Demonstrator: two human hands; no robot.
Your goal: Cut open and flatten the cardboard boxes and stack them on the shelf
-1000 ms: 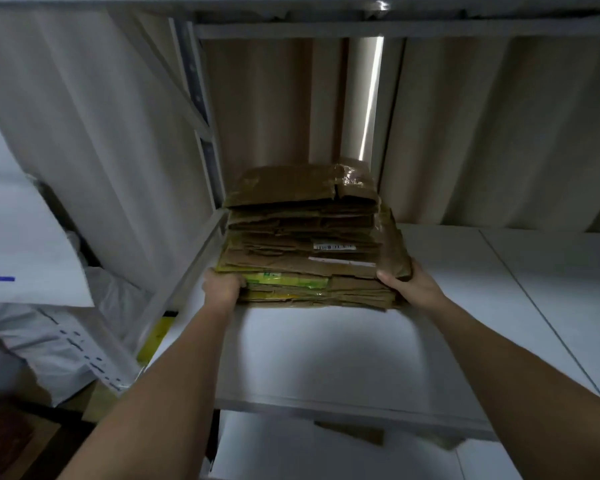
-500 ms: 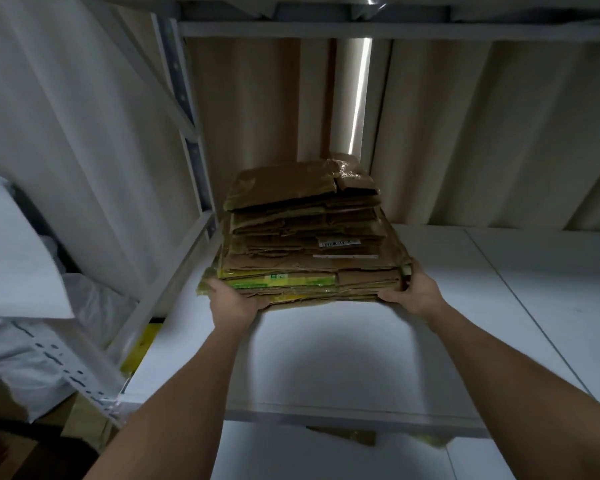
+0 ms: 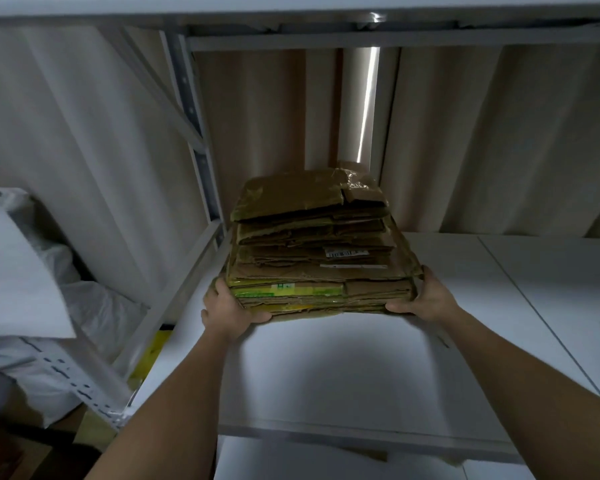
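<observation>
Here I see the left hand (image 3: 226,308) and right hand (image 3: 426,296) gripping the stack of flattened boxes (image 3: 317,244) by its near corners, fingers curled under, near the shelf's (image 3: 343,375) left edge.

Both hands have apparently lifted the cardboard stack (image 3: 317,251) slightly off the shelf (image 3: 482,306).

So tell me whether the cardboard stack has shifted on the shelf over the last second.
Yes. The cardboard stack, gripped by the left hand and right hand, has come toward the shelf front edge, away from the upright post.
</observation>
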